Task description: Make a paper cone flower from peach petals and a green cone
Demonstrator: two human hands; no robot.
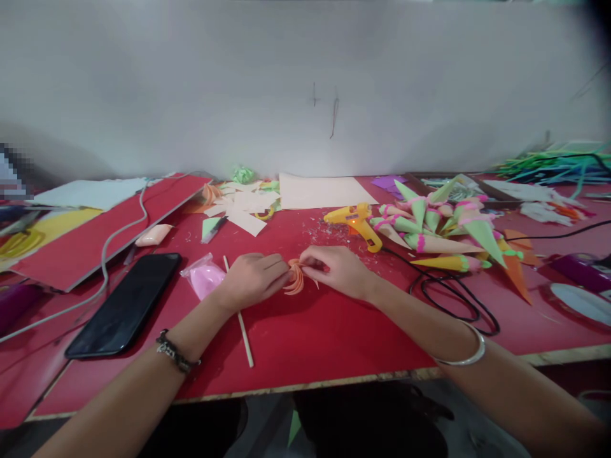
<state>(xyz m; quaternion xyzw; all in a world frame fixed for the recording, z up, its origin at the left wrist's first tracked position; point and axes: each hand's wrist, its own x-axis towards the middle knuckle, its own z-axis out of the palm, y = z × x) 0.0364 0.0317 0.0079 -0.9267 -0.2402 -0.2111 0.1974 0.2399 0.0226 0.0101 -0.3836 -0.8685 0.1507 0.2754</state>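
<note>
Paper curls (296, 278), orange and fanned out in thin strips, sit between our two hands just above the red table (334, 331). Our left hand (252, 280) is closed on the paper curls from its own side, fingertips pinched together on the strips. Our right hand (337, 270) meets it from the other side, thumb and forefinger clamped on the top of the same bunch, so the two hands almost touch.

Under our left hand a thin wooden stick (238, 312) lies on the table, running back toward our body. Just outside that hand is a small pink bag (206, 277), and further out on the same side a black phone (125, 304) lies face up. A beaded bracelet (174, 350) sits on the left wrist and a silver bangle (470, 353) on the right forearm.

Beyond our right hand rests a yellow glue gun (356, 221), whose black cable (453, 299) loops beside the right forearm. Further out lies a heap of green, pink and orange paper cones (439, 229).
</note>
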